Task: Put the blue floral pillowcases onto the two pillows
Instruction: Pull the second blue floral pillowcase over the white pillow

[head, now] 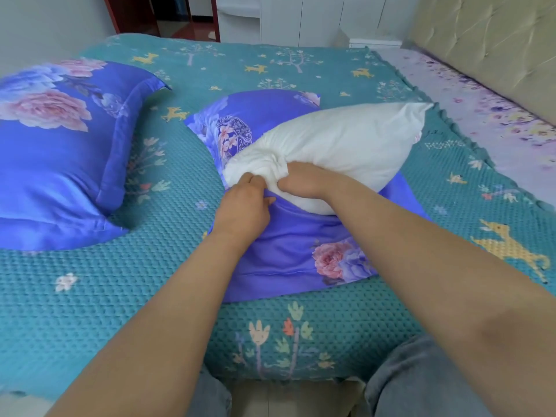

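Closest to me, my knees in grey trousers (pixel 421 383) sit at the bottom of the view, against the edge of the bed. The bed carries a teal waffle-weave bedspread (pixel 120 296) printed with trees and yellow deer.

Both my bare forearms reach forward over it. My left hand (pixel 243 206) has its fingers curled, pinching the edge of the loose blue floral pillowcase (pixel 288 245) together with a bunched corner of the white pillow (pixel 340 145). My right hand (pixel 304 182) is just beside it, fingers curled into the gathered white fabric of that same corner. The two hands are almost touching.

The pillowcase lies flat on the bedspread beneath the pillow, spreading out toward me and also showing behind the pillow. The pillow is bare and lies across the case, its far corner pointing right. I cannot tell whether the gripped corner is inside the case opening.

Further left, well apart, lies the second pillow already in its blue floral case (pixel 57 152).

Beyond on the right is a lilac flowered sheet (pixel 481 115) and a beige tufted headboard (pixel 493 43). White cabinets (pixel 301 19) stand at the back.
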### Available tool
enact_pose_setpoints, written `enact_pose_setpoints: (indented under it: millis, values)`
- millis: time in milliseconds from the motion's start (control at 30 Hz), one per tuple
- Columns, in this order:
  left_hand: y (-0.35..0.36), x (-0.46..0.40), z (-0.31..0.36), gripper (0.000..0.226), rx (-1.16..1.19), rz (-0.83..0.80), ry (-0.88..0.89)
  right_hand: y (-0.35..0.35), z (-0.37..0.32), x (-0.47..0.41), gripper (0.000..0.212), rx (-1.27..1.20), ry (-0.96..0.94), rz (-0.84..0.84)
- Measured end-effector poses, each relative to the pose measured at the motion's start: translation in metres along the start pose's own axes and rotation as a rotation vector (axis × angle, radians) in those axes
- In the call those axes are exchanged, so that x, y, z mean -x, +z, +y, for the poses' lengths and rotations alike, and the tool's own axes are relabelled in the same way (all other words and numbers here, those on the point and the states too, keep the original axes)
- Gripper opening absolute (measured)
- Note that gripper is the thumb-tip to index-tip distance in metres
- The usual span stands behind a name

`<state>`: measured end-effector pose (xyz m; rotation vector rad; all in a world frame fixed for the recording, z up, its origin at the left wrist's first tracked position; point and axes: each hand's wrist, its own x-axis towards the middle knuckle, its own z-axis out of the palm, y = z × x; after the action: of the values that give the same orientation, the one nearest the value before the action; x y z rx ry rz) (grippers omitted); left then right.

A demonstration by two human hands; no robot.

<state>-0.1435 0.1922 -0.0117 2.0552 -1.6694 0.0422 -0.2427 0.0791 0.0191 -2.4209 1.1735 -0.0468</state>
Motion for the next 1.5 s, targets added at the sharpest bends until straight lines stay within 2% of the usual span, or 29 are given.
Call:
enact_pose_setpoints:
  millis: [167,433,500,567,633,700,767,800,867,933,967,1000,1100,1133,1200,1233,1300,1400,1500]
  values:
    - [-0.002,-0.003,0.011,0.022,-0.028,0.038,0.084,-0.001,0.006,0.010,0.029,0.120,0.026,-0.072]
    - [0.001,-0.010,0.016,0.014,0.048,0.087,0.154,-0.001,0.006,0.028,0.017,0.327,0.040,-0.170]
    - [0.002,-0.013,0.015,0.013,0.059,0.043,0.160,0.000,0.008,0.034,0.016,0.318,0.026,-0.180]
    - [0.004,-0.016,0.012,0.014,0.042,-0.073,0.130,-0.002,0.012,0.044,0.012,0.228,0.031,-0.216]
    - [0.009,-0.018,0.008,0.015,0.059,-0.192,0.103,0.000,0.022,0.057,0.023,0.129,0.065,-0.239]
    - [0.012,-0.017,0.009,0.014,0.100,-0.261,0.078,0.008,0.033,0.073,0.026,0.011,0.073,-0.146]
    - [0.013,-0.014,0.012,0.011,0.135,-0.285,0.053,0.019,0.037,0.090,0.030,-0.076,0.010,0.049]
    - [0.012,-0.013,0.011,0.009,0.147,-0.288,0.043,0.023,0.034,0.099,0.039,-0.046,-0.016,0.133]
    - [0.009,-0.011,0.011,0.007,0.182,-0.301,0.029,0.031,0.025,0.122,0.054,0.164,0.005,0.320]
    - [0.004,-0.011,0.007,0.011,0.206,-0.326,0.024,0.042,0.015,0.143,0.060,0.390,0.025,0.536]
    - [0.001,-0.011,0.006,0.015,0.211,-0.346,0.026,0.046,0.012,0.147,0.063,0.420,0.016,0.575]
    - [-0.002,-0.011,0.005,0.020,0.223,-0.368,0.033,0.049,0.011,0.149,0.066,0.395,0.023,0.507]
    - [-0.012,-0.009,0.007,0.030,0.271,-0.456,0.081,0.043,0.020,0.134,0.070,0.146,-0.048,0.132]
    - [-0.014,-0.009,0.008,0.026,0.267,-0.488,0.107,0.035,0.018,0.127,0.059,0.030,-0.109,0.099]
    - [-0.017,-0.010,0.008,0.017,0.227,-0.529,0.173,0.024,0.016,0.112,0.016,-0.180,-0.127,0.103]
    - [-0.017,-0.011,0.008,0.011,0.211,-0.531,0.206,0.021,0.016,0.103,0.013,-0.251,-0.100,0.059]
    - [-0.017,-0.014,0.010,0.010,0.211,-0.465,0.272,0.019,0.018,0.084,0.013,-0.306,-0.055,-0.075]
    - [-0.013,-0.020,0.012,0.016,0.192,-0.302,0.311,0.018,0.019,0.072,0.023,-0.240,-0.021,-0.197]
    - [-0.006,-0.024,0.010,0.014,0.202,-0.258,0.311,0.018,0.026,0.078,0.012,-0.413,-0.008,-0.247]
